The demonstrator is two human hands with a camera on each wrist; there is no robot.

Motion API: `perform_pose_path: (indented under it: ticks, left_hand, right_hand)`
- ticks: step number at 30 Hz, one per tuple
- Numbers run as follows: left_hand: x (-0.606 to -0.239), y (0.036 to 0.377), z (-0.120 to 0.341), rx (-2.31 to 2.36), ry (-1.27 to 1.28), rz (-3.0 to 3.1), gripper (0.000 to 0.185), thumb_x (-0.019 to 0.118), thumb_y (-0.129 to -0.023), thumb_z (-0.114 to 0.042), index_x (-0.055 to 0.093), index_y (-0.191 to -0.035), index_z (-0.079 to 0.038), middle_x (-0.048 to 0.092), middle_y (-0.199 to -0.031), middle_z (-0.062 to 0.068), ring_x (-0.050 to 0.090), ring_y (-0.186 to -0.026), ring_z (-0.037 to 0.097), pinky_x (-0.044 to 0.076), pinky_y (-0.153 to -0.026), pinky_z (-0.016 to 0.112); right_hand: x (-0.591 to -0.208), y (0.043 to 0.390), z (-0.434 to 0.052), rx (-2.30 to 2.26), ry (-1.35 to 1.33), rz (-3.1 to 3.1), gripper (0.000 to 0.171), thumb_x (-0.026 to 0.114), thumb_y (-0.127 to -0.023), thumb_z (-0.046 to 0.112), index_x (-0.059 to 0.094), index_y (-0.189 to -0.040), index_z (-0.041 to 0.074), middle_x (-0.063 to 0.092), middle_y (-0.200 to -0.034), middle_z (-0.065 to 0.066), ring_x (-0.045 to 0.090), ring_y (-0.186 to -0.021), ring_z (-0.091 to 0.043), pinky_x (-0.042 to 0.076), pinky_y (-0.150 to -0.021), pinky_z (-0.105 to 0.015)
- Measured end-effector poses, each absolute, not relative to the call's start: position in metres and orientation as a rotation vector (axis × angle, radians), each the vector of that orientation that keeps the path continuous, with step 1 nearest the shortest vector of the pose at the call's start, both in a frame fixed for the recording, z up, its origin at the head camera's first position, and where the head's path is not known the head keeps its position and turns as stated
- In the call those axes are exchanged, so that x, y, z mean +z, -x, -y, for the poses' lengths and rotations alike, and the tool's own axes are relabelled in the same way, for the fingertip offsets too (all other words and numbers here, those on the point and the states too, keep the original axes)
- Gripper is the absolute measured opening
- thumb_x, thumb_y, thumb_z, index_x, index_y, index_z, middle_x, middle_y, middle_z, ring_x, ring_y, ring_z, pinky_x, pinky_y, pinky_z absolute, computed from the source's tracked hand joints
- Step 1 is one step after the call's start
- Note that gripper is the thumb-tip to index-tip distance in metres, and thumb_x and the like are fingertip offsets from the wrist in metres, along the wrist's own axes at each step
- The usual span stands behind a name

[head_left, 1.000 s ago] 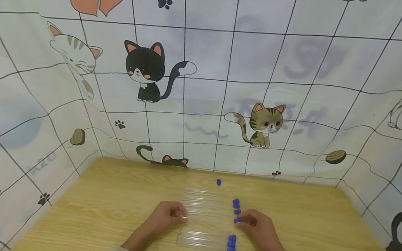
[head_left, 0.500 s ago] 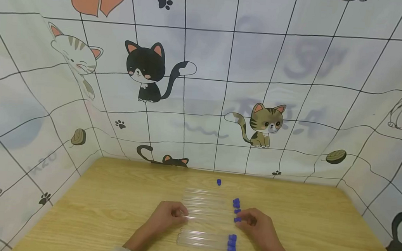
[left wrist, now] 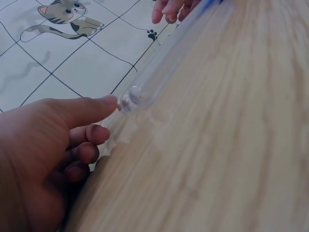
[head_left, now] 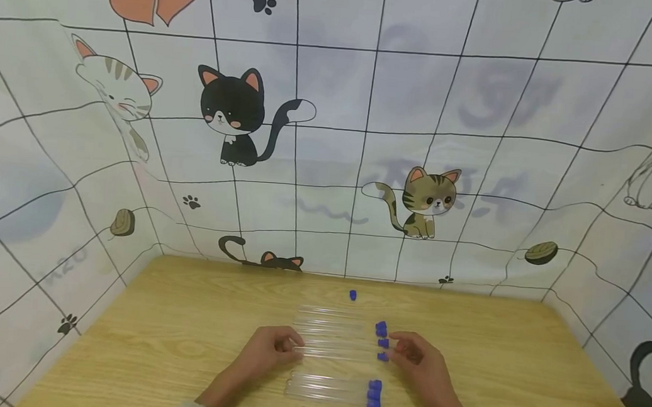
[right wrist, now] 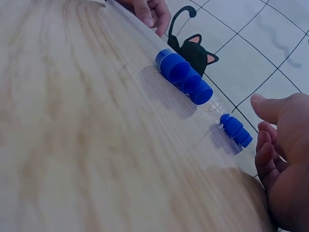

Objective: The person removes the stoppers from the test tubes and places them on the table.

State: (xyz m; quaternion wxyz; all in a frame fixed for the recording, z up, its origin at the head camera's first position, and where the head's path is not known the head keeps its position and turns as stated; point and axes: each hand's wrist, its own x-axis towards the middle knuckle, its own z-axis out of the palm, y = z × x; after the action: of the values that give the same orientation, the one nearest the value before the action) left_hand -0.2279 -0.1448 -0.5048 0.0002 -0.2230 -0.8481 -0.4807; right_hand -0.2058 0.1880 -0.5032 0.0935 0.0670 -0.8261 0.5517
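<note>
My left hand (head_left: pixel 267 351) pinches the rounded end of a clear test tube (head_left: pixel 326 356) between thumb and fingertips in the head view. Several more clear tubes (head_left: pixel 329 322) lie in a row beyond it. Nearer the front lie several tubes (head_left: pixel 327 389) with blue stoppers (head_left: pixel 374 396) at their right ends. My right hand (head_left: pixel 422 368) has thumb and index finger spread, close beside a small blue stopper (head_left: pixel 383 357). Another stopper (head_left: pixel 383 343) and a blue cluster (head_left: pixel 381 329) lie behind it. In the right wrist view, a gap separates the right thumb (right wrist: pixel 270 107) from the stoppers.
A single blue stopper (head_left: pixel 353 295) lies near the back of the wooden table (head_left: pixel 194 301). White cloth (head_left: pixel 329 159) with cat drawings hangs at the back and on both sides.
My right thumb and index finger have moved apart and let go of the blue stopper, which stays in place. The left hand keeps its place at the tube's end.
</note>
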Motion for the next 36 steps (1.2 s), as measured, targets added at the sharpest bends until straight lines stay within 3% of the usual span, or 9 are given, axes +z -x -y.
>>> perform_pose_path:
  ticks: [7, 14, 22, 36]
  left_hand:
    - [-0.500, 0.221, 0.148, -1.606, 0.704, 2.658, 0.012, 0.076, -0.082, -0.020, 0.066, -0.084, -0.017, 0.057, -0.072, -0.007, 0.051, -0.065, 0.007, 0.044, -0.060, 0.023]
    - [-0.501, 0.212, 0.162, -1.707, 0.832, 2.680, 0.009, 0.074, -0.084, -0.019, 0.069, -0.090, -0.014, 0.058, -0.076, -0.004, 0.050, -0.067, 0.007, 0.044, -0.060, 0.022]
    - [-0.504, 0.210, 0.165, -1.688, 0.939, 2.643, 0.011, 0.075, -0.083, -0.019, 0.070, -0.092, -0.015, 0.061, -0.080, -0.003, 0.053, -0.071, 0.005, 0.046, -0.062, 0.022]
    - [-0.507, 0.210, 0.155, -1.514, 0.916, 2.633, 0.012, 0.076, -0.081, -0.016, 0.073, -0.092, -0.013, 0.056, -0.074, -0.008, 0.048, -0.066, 0.003, 0.043, -0.057, 0.021]
  right_hand:
    - [-0.500, 0.201, -0.193, 1.667, -0.124, 2.652, 0.017, 0.073, -0.084, 0.026, 0.070, -0.099, 0.019, 0.064, -0.089, 0.002, 0.060, -0.088, -0.014, 0.048, -0.080, -0.026]
    - [-0.499, 0.191, -0.192, 1.625, -0.500, 2.719, 0.022, 0.071, -0.086, 0.029, 0.070, -0.101, 0.013, 0.067, -0.099, 0.001, 0.060, -0.086, -0.011, 0.049, -0.073, -0.025]
    - [-0.500, 0.187, -0.191, 1.646, -0.676, 2.697, 0.020, 0.071, -0.086, 0.024, 0.069, -0.101, 0.011, 0.065, -0.088, 0.003, 0.058, -0.077, -0.011, 0.049, -0.067, -0.025]
    - [-0.505, 0.189, -0.191, 1.501, -0.654, 2.681, 0.020, 0.076, -0.081, 0.022, 0.071, -0.099, 0.016, 0.061, -0.082, 0.006, 0.053, -0.068, -0.008, 0.045, -0.058, -0.023]
